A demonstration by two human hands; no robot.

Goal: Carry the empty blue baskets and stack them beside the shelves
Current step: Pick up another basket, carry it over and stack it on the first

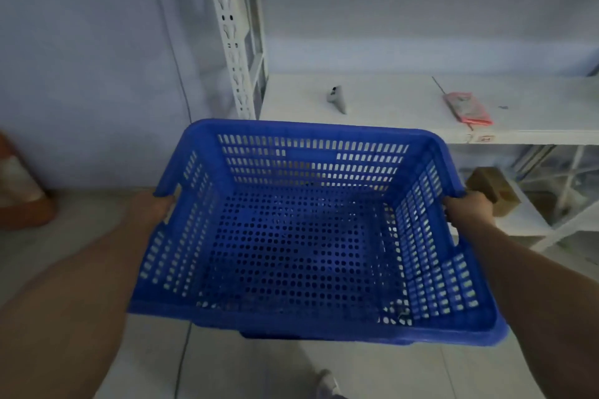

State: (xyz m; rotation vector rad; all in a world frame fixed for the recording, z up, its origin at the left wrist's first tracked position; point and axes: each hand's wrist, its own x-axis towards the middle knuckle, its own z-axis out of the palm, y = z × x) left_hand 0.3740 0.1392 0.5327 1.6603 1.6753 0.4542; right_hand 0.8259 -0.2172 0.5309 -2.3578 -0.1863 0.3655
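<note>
An empty blue perforated plastic basket [194, 311] fills the middle of the head view, held level above the floor. My left hand [152, 207] grips its left rim at the side handle. My right hand [468, 209] grips the right rim. Its far edge is close to the white metal shelving [389, 129], which stands straight ahead and to the right. Nothing lies inside the basket.
The shelf board holds a small grey tool [337, 99] and a pink packet [468, 107]. A brown box [496, 194] sits on a lower shelf at the right. An orange and white object [19, 194] stands by the wall at the left. Pale tiled floor [246, 369] lies below.
</note>
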